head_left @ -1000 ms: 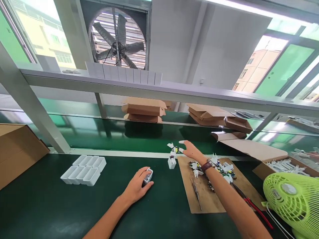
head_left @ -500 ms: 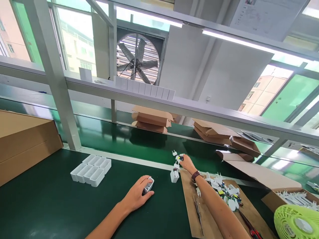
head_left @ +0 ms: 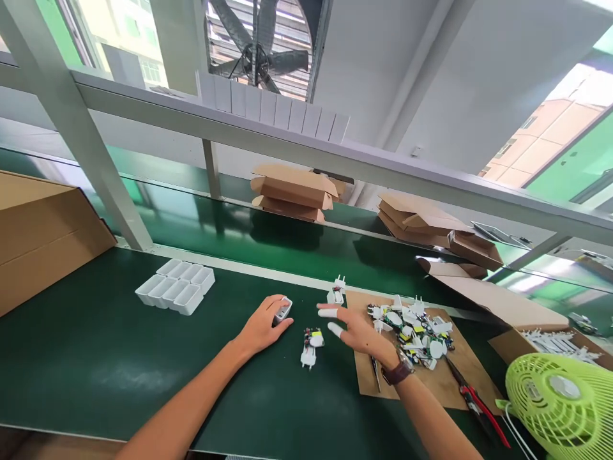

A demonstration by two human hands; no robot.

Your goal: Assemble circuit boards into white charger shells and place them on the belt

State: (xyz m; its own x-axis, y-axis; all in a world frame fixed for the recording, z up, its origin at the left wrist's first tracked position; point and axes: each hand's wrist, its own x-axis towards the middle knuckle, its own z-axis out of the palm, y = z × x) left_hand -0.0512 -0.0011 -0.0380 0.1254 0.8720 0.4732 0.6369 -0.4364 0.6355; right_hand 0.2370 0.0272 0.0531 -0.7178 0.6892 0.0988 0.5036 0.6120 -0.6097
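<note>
My left hand is closed round a small white plastic case on the dark green table. My right hand is open above the table, fingers spread, with white covers on two fingertips and nothing held. Just left of its fingers lies a white plug with a circuit board. Beyond those fingers, a white case with a plug stands near the table's back strip. White parts and small circuit boards are heaped on the brown cardboard sheet at right.
Joined white trays sit at left, near a large cardboard box. Red-handled pliers, tweezers and a green fan are at right. A box of white parts stands behind the fan.
My right hand has come nearer and opened, letting go of the plug and board, now on the table. My left hand still holds the case. The view has tilted down.
</note>
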